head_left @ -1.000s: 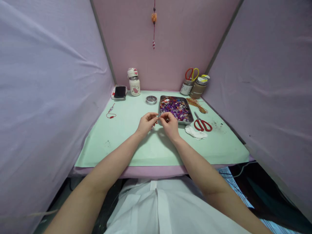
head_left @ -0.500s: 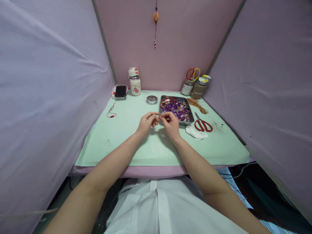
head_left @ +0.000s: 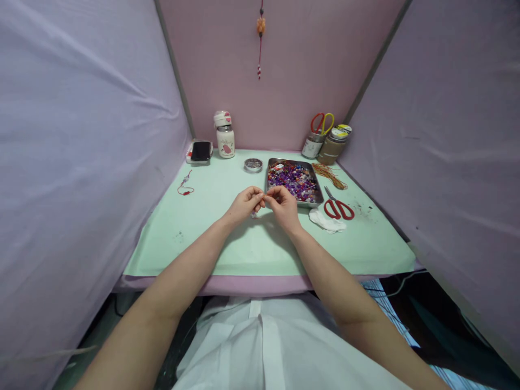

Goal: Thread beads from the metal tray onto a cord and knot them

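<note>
My left hand [head_left: 244,205] and my right hand [head_left: 284,207] meet fingertip to fingertip above the pale green table mat [head_left: 211,238], just in front of a metal tray [head_left: 317,201] filled with purple and mixed beads. Both hands are pinched closed on something tiny between them, too small to name. A small pale bead or strand end [head_left: 254,215] hangs under my left fingers.
Red scissors [head_left: 339,207] and a white tissue [head_left: 326,221] lie right of the tray. A small round tin [head_left: 253,164], a white bottle [head_left: 225,135], a phone [head_left: 200,151] and two jars [head_left: 327,146] stand at the back. A red cord piece [head_left: 185,187] lies left. Fabric walls enclose three sides.
My hands have stayed in place; the fingers have drawn slightly closer together. The view has shifted only a little.
</note>
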`<state>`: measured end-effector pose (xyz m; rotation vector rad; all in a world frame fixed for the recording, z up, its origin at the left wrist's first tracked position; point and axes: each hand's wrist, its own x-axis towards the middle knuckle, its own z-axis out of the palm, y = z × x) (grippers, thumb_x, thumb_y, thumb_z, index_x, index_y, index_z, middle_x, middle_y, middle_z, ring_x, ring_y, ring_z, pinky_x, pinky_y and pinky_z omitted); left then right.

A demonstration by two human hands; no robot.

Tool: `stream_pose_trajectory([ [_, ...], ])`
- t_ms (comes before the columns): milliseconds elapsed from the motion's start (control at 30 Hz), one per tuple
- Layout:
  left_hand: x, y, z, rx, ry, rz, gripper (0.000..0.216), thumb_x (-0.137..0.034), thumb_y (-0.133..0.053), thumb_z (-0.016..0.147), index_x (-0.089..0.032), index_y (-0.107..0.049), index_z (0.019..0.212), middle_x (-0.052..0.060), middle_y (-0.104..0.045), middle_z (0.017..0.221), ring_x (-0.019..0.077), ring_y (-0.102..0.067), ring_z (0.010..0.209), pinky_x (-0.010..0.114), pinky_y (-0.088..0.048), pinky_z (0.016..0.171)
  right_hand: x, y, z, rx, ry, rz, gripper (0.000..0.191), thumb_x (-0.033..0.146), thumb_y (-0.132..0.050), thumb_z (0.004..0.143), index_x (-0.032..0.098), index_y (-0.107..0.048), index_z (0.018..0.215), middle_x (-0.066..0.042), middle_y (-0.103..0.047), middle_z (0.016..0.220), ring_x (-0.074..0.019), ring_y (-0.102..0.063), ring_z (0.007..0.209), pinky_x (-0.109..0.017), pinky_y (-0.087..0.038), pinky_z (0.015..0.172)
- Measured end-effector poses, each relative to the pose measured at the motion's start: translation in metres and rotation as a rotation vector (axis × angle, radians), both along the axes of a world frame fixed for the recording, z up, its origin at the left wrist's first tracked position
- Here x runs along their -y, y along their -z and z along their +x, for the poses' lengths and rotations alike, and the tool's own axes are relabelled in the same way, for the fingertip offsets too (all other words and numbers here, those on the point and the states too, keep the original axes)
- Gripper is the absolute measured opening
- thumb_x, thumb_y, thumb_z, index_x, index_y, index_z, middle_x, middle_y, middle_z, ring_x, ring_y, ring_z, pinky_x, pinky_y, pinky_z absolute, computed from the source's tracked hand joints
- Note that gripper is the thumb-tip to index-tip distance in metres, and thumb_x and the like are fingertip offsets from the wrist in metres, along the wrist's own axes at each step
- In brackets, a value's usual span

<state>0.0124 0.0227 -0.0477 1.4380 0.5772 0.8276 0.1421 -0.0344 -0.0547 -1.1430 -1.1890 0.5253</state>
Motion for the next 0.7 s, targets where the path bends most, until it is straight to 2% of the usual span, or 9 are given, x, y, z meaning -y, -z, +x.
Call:
stream_pose_trajectory([
  [100,0.0027,0.0030,0.0038,0.002,-0.026,0.053,0.012,-0.029,-0.051,0.089,-0.019,-0.048,0.083,-0.006,-0.050,0.054,0.0058,-0.040,0.044,0.018,-0.032,0.045,-0.0024,0.0013,0.0012,-0.064,-0.019,-0.017,0.019,0.035,-0.067,0.072,0.021,-0.056,0.081,0.001,-0.059,0.074,-0.0142,-0.055,0.068,-0.029,-0.045,0.066],
  [200,0.0053,0.0055,0.0075,0.019,-0.091,0.040,0.009,-0.026,-0.048,0.090,-0.020,-0.046,0.083,-0.007,-0.046,0.050,0.0066,-0.038,0.043,0.018,-0.031,0.045,-0.0052,0.0025,0.0029,-0.156,-0.022,-0.051,0.022,0.035,-0.069,0.070,0.021,-0.057,0.082,0.001,-0.059,0.076,-0.0141,-0.055,0.069,-0.029,-0.044,0.065],
  [400,0.0040,0.0060,0.0092,0.114,-0.150,-0.110,0.011,-0.026,-0.057,0.084,-0.018,-0.050,0.080,-0.005,-0.047,0.056,0.0051,-0.038,0.046,0.017,-0.028,0.045,-0.0064,0.0020,0.0016,-0.298,-0.057,-0.152,0.024,0.037,-0.071,0.065,0.020,-0.061,0.078,0.002,-0.056,0.069,-0.0099,-0.045,0.058,-0.025,-0.038,0.055],
  [700,0.0077,-0.0029,0.0078,0.183,-0.143,-0.271,0.017,-0.024,-0.066,0.077,-0.016,-0.051,0.081,-0.002,-0.057,0.071,0.0022,-0.034,0.048,0.017,-0.029,0.046,-0.0102,0.0045,0.0012,-0.422,-0.036,-0.213,0.024,0.035,-0.072,0.060,0.019,-0.058,0.071,0.004,-0.052,0.062,-0.0087,-0.043,0.054,-0.024,-0.038,0.052],
])
